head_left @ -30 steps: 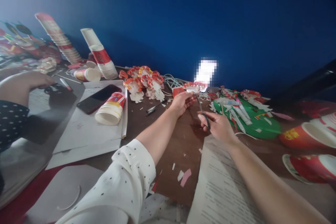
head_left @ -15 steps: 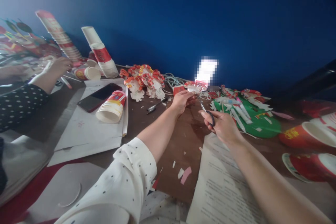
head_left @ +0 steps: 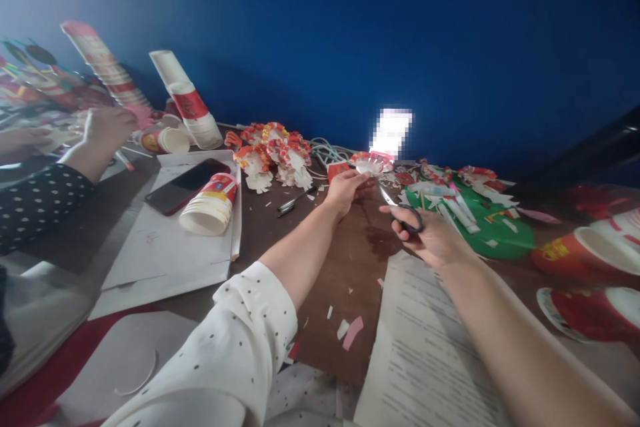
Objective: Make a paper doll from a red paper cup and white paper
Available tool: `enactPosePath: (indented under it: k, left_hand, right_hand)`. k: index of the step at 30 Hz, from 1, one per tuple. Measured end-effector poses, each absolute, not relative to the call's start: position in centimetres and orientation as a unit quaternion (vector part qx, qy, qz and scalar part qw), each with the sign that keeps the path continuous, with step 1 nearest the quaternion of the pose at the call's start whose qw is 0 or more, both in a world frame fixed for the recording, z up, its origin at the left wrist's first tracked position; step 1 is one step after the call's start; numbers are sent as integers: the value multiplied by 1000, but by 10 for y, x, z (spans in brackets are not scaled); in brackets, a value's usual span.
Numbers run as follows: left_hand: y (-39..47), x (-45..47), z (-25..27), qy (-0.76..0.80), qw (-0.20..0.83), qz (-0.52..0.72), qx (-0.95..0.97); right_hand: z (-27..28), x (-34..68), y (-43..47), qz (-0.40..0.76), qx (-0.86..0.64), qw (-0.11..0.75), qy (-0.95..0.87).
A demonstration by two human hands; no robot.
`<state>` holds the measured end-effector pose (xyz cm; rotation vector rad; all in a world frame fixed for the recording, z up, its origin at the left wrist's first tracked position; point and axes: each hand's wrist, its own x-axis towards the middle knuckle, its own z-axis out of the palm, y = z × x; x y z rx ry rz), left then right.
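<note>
Thumb and fingers closed, the left hand (head_left: pixel 345 192) has the red-and-white paper piece (head_left: pixel 373 163) pinched over the brown table (head_left: pixel 327 260); the right hand (head_left: pixel 431 237) grips the scissors (head_left: pixel 386 197) by their black handles, blades pointing at the piece; whether they touch, I can't tell.

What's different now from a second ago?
The right hand, still holding the black-handled scissors, moved to the right. The co-worker's hand moved up and right in the picture, nearer the tall paper-cup stack. The left hand stayed at the red-and-white paper piece; the smartphone stayed too.
</note>
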<state>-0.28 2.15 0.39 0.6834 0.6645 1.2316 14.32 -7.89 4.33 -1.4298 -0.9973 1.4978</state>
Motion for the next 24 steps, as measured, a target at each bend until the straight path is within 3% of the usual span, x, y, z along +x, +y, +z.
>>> enactPosePath:
  k: [7, 24]
  left_hand:
    - [20, -5, 7, 284, 749, 541, 257]
    - [24, -7, 2, 273, 761, 530, 255]
  right_hand:
    - [29, 135, -80, 442, -600, 399, -534]
    - [29, 135, -81, 470, -585, 417, -513]
